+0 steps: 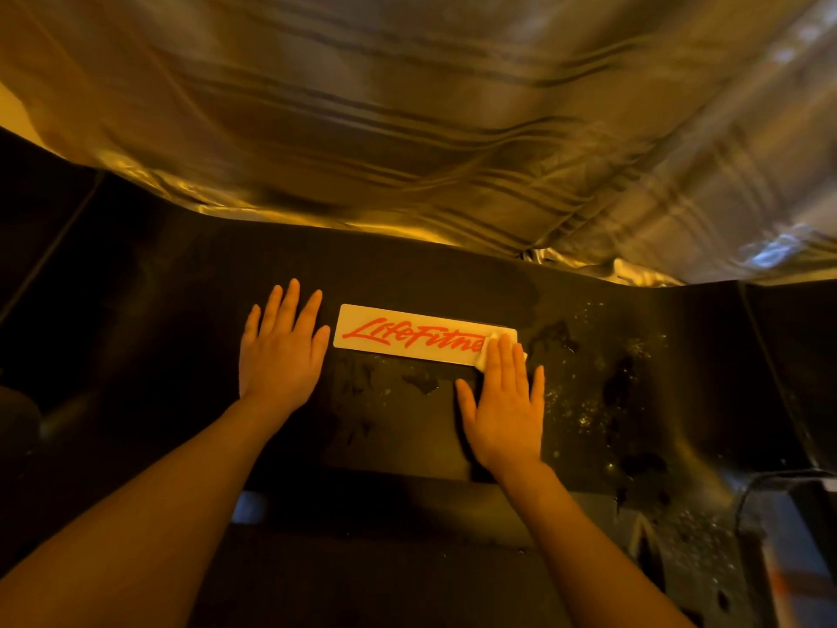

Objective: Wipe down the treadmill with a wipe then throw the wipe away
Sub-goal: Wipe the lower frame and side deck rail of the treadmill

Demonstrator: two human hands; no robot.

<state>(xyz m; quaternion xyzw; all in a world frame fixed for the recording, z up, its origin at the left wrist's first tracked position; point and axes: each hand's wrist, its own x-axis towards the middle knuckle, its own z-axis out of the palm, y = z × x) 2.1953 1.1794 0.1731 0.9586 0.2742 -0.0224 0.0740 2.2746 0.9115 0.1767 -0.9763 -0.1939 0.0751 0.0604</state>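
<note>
1. Head view: the left hand [281, 351] lies flat, fingers straight and holding nothing, on the dark treadmill [407, 428] at middle left.
2. The right hand [505, 401] presses straight fingers on the white wipe [483, 355], over the label [407, 334].
3. The wipe looks soft, thin and light; pinch any edge to lift it.
</note>
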